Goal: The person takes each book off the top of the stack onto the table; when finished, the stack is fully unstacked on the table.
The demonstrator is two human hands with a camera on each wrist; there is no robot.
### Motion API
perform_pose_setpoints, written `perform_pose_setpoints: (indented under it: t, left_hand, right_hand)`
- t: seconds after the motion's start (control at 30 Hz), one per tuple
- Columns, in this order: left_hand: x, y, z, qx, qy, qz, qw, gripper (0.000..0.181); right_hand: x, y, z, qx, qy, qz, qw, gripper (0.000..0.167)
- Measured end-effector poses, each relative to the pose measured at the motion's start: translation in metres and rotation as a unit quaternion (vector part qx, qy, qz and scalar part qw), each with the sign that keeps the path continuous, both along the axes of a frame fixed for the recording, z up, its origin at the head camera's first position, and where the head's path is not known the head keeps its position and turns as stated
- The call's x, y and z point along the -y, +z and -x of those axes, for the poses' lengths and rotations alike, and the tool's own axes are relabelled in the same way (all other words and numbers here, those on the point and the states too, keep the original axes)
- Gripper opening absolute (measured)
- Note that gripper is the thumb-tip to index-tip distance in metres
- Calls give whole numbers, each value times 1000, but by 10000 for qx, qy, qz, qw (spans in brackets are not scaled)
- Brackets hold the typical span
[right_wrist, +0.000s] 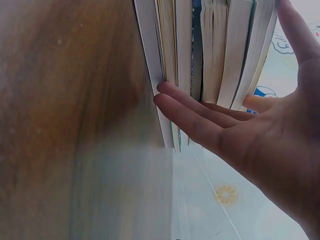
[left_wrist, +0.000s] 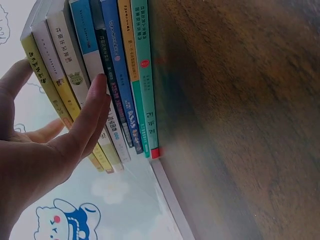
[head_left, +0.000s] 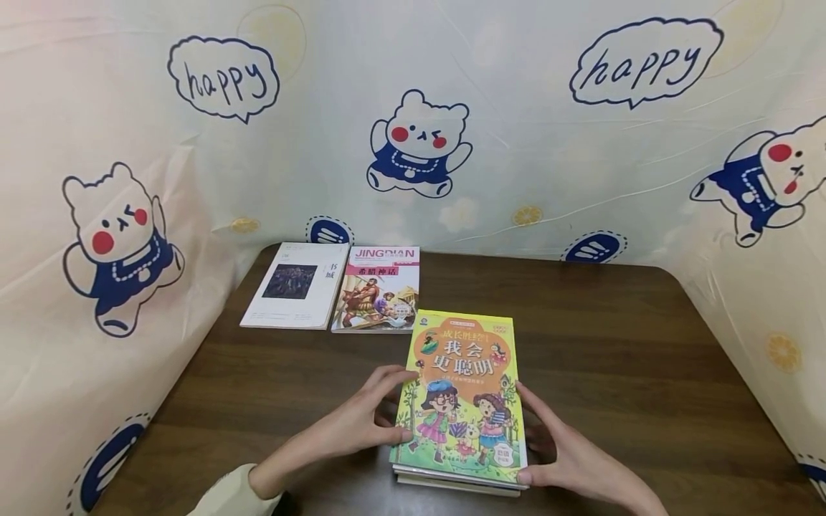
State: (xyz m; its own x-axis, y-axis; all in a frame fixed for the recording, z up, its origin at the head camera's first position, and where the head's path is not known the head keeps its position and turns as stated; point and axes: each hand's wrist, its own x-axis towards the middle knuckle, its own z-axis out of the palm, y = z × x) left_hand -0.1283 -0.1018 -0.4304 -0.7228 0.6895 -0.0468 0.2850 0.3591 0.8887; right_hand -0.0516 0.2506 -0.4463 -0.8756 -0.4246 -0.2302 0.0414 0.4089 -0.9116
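A tall stack of books stands near the front middle of the table, topped by a yellow-green picture-covered book (head_left: 464, 401) with two cartoon girls. Flanking it are my left hand (head_left: 364, 416) and my right hand (head_left: 574, 459). In the left wrist view, extended left fingers (left_wrist: 90, 117) touch the coloured book spines (left_wrist: 117, 75), thumb and fingers spread. The right wrist view has nearly straight right fingers (right_wrist: 195, 125) against the page edges (right_wrist: 215, 55) on the opposite side. Both thumbs lie at the top book's edges.
Behind the stack to the left, a white book (head_left: 297, 287) lies flat beside a book with a pink title band (head_left: 377, 294). The dark wooden table (head_left: 619, 358) extends right of the stack. A bear-printed curtain (head_left: 516, 143) encloses the back and sides.
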Motion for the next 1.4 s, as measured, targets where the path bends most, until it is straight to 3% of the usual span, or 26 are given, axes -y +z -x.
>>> perform_pose_setpoints:
  t: [0.2, 0.37, 0.47, 0.57, 0.7, 0.93, 1.17, 1.4]
  left_hand:
    - [3, 5, -1, -31, -19, 14, 10000, 75]
    - [7, 7, 2, 491, 30, -343, 9982, 72]
    - [8, 6, 5, 1114, -40, -864, 9900, 71]
    - [6, 6, 6, 1765, -249, -1321, 9751, 71]
    - [3, 6, 6, 2225, -416, -1415, 9637, 72]
    - [0, 6, 5, 2082, -475, -1357, 9675, 73]
    - [0, 13, 7, 1805, -572, -1390, 9720, 71]
    - [2, 22, 12, 1863, -627, -1476, 9693, 71]
  right_hand:
    - [-1, 3, 3, -139, 175, -349, 9991, 98]
    - [1, 4, 4, 7, 216, -535, 9983, 96]
    - [1, 4, 4, 51, 209, -496, 9985, 97]
    - [2, 3, 3, 24, 192, -484, 9986, 98]
    - [2, 2, 3, 33, 132, -463, 9988, 98]
    - [2, 2, 2, 34, 178, -464, 9988, 101]
    - [2, 4, 4, 141, 136, -619, 9979, 99]
    - [4, 7, 3, 39, 171, -819, 9965, 99]
